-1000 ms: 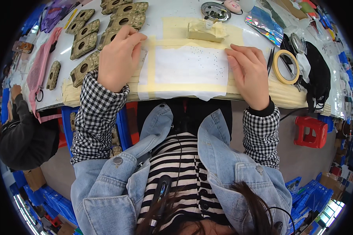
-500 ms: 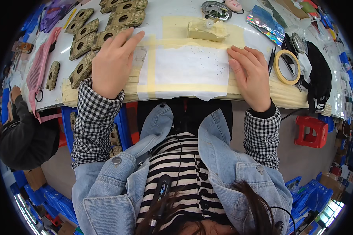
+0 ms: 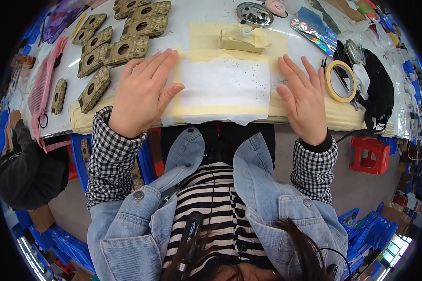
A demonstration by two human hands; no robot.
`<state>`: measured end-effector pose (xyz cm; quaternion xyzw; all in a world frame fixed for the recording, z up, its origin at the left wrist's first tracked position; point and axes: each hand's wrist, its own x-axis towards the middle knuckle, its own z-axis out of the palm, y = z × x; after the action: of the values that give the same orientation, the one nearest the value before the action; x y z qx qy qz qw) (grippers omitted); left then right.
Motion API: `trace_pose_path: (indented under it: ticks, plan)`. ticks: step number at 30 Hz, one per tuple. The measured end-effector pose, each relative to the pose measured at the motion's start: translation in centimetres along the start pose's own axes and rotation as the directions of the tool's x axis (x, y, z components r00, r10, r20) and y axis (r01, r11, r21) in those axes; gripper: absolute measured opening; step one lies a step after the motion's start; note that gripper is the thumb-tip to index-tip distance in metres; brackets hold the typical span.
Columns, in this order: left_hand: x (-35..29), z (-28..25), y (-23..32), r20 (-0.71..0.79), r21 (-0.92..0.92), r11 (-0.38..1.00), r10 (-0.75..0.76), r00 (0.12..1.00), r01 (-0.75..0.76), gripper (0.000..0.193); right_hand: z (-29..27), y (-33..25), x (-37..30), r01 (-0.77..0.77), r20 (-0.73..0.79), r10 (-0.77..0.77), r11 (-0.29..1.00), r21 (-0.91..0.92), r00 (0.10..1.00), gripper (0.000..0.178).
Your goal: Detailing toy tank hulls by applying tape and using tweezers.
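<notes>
Between my hands lies a white sheet (image 3: 206, 79), fixed to the table with strips of yellowish tape and scattered with tiny dark specks on its right half. My left hand (image 3: 145, 91) rests palm down over the sheet's left edge, fingers stretched out and thumb apart. At the right edge, my right hand (image 3: 304, 100) is spread palm down with nothing in it. Beyond the sheet stands a tape-covered block (image 3: 241, 40) with a small clear cap-like piece on top. Left of my left hand are several camouflage-patterned tank-shaped parts (image 3: 94, 89), each with a round hole.
A tape roll (image 3: 341, 80) and dark tweezers (image 3: 323, 65) lie right of my right hand, near a black cloth bag (image 3: 380, 86). Farther back are a round metal dish (image 3: 254, 14) and a shiny pouch (image 3: 314, 30). Pink mesh (image 3: 44, 79) hangs at left, near another person (image 3: 33, 164).
My left hand has come down from beside the camouflage parts to the sheet's left edge, its thumb now out. My right hand's fingers have spread. The view has shifted slightly.
</notes>
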<state>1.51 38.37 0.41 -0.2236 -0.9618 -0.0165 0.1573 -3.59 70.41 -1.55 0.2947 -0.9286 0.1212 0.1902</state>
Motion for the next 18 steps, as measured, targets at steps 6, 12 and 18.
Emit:
trace_pose_path:
  ticks: [6, 12, 18]
  plan:
    - [0.2, 0.0, 0.1, 0.016, -0.046, 0.998, 0.036, 0.999, -0.035, 0.061, 0.0, -0.4, 0.3, 0.025, 0.050, -0.024, 0.999, -0.030, 0.998, 0.049]
    - [0.5, -0.6, 0.3, 0.096, -0.116, 0.993, 0.004, 0.995, 0.007, 0.068, -0.2, 0.5, 0.1, -0.024, 0.023, 0.024, 0.999, 0.022, 0.999, 0.049]
    - [1.7, -0.5, 1.1, 0.098, -0.117, 0.987, 0.120, 0.988, -0.109, 0.068, 0.1, -1.1, 1.3, 0.059, 0.075, -0.062, 0.998, 0.033, 0.995, 0.050]
